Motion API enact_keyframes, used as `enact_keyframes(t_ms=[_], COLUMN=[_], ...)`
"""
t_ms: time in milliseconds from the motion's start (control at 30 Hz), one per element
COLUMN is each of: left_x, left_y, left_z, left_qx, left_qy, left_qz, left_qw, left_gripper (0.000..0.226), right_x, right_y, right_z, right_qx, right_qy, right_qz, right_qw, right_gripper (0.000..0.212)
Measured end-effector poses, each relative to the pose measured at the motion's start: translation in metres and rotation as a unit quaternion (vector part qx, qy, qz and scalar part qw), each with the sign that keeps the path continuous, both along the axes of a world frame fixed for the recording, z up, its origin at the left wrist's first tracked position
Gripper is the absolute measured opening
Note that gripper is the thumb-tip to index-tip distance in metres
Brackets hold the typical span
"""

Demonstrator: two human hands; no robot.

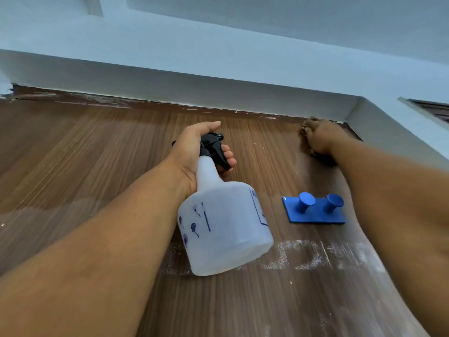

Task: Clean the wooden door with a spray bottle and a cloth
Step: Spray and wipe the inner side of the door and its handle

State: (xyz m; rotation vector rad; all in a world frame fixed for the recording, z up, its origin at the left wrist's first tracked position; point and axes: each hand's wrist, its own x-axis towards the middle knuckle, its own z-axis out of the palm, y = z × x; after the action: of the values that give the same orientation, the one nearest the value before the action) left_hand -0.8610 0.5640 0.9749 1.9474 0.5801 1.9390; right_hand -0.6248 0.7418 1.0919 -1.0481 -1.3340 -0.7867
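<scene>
Head view is showing the wooden door (pixel 109 152) filling most of the frame, seen from below, with both arms reaching up against it. Between the two hands and lower down, the spray bottle (pixel 226 224) is hanging tilted, its translucent white body toward the camera and its black trigger head up by the fingers. The left hand (pixel 196 154) is gripping the bottle's neck, fingers curling round the trigger and thumb lying over the top. Up near the door's top right corner, the right hand (pixel 320 139) is pressing a brown cloth (pixel 308 128) against the wood, fingers bunching round it. Below the right hand, a blue two-peg hook (pixel 315 210) is sitting on the door. Whitish smears (pixel 301 256) are showing beneath the bottle and hook
</scene>
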Motion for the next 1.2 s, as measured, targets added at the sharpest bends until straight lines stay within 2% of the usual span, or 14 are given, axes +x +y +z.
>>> enact_keyframes(t_ms=[67,167,267,300,333,433,533,667,733,833,933,1067,1133,1200], left_x=[0.000,0.002,-0.001,-0.002,-0.001,-0.002,0.000,0.001,0.006,0.009,0.013,0.017,0.016,0.013], left_y=[0.000,0.001,0.001,0.000,0.000,-0.001,-0.001,-0.002,-0.001,0.000,0.001,0.001,0.001,0.000], left_z=[0.000,0.001,0.002,0.002,0.000,-0.002,-0.002,0.000,0.001,0.003,0.006,0.007,0.007,0.007], left_qx=[-0.003,0.000,0.036,0.042,0.041,0.021,0.003,-0.005,-0.016,-0.026,-0.029,-0.026,-0.029,-0.031], left_qy=[0.014,0.015,-0.033,-0.048,-0.053,-0.035,-0.024,-0.016,-0.004,0.005,0.016,0.022,0.027,0.025], left_qz=[0.008,0.021,-0.024,-0.040,-0.044,0.006,0.036,0.055,0.080,0.112,0.148,0.161,0.165,0.170], left_qw=[1.000,1.000,0.999,0.997,0.997,0.999,0.999,0.998,0.997,0.993,0.988,0.986,0.985,0.985], left_gripper=[0.037,0.039,0.041,0.045,0.050,0.059,0.061,0.059,0.059,0.058,0.054,0.050,0.050,0.052], right_x=[-0.021,-0.092,-0.164,-0.174,-0.177,-0.158,-0.106,-0.019,-0.010,-0.031,-0.073,-0.132,-0.126,-0.104], right_y=[-0.018,-0.071,-0.120,-0.128,-0.132,-0.121,-0.080,-0.011,-0.003,-0.017,-0.050,-0.083,-0.080,-0.063], right_z=[0.003,0.005,-0.006,-0.006,-0.007,0.001,0.007,0.001,-0.010,-0.012,-0.015,-0.039,-0.043,-0.041], right_qx=[0.012,0.060,0.058,0.084,0.092,0.126,0.144,0.033,0.009,0.028,0.100,0.180,0.177,0.175], right_qy=[0.005,-0.108,-0.232,-0.243,-0.251,-0.257,-0.180,-0.037,-0.007,-0.015,-0.121,-0.244,-0.265,-0.243], right_qz=[0.008,0.096,0.274,0.280,0.253,0.217,0.103,-0.046,-0.065,-0.043,-0.015,0.167,0.190,0.184], right_qw=[1.000,0.988,0.932,0.925,0.930,0.933,0.968,0.998,0.998,0.999,0.987,0.938,0.929,0.936], right_gripper=[0.041,0.035,0.030,0.028,0.026,0.038,0.040,0.047,0.048,0.046,0.046,0.045,0.047,0.046])
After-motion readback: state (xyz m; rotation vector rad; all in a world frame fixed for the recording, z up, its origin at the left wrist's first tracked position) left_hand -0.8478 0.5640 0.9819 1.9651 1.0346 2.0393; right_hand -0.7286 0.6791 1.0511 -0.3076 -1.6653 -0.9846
